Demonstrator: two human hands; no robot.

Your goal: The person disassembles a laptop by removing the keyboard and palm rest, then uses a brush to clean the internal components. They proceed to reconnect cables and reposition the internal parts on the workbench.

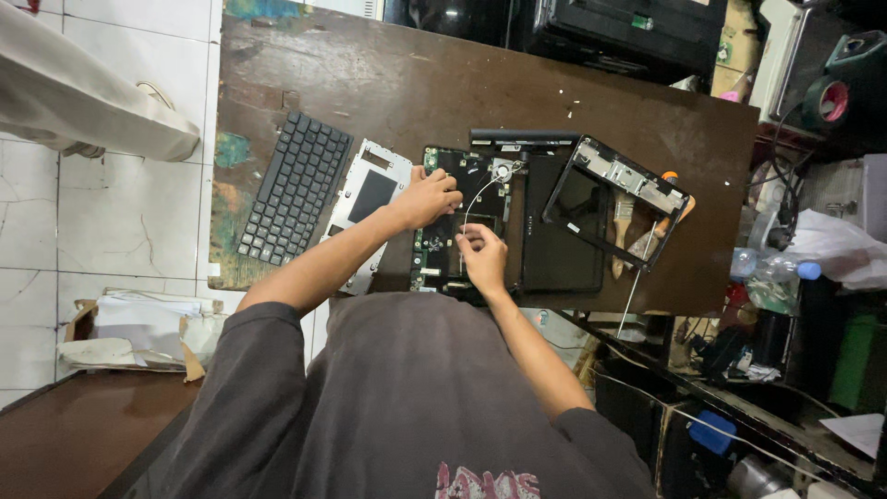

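Left hand (427, 197) pressing flat on opened laptop (462, 222); right hand (482, 257) fingers pinching thin white cable (476, 194). Risk: sharp tug tearing cable from board.

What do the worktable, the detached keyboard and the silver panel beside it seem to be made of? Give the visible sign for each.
Worktable: probably wood or board with a dark brown coating, since the surface is scuffed and worn through to paler patches at its left edge.
Keyboard: likely black matte plastic, with rows of moulded keys.
Silver panel: metal or silver-painted plastic; its pale, dull sheen leaves this open.
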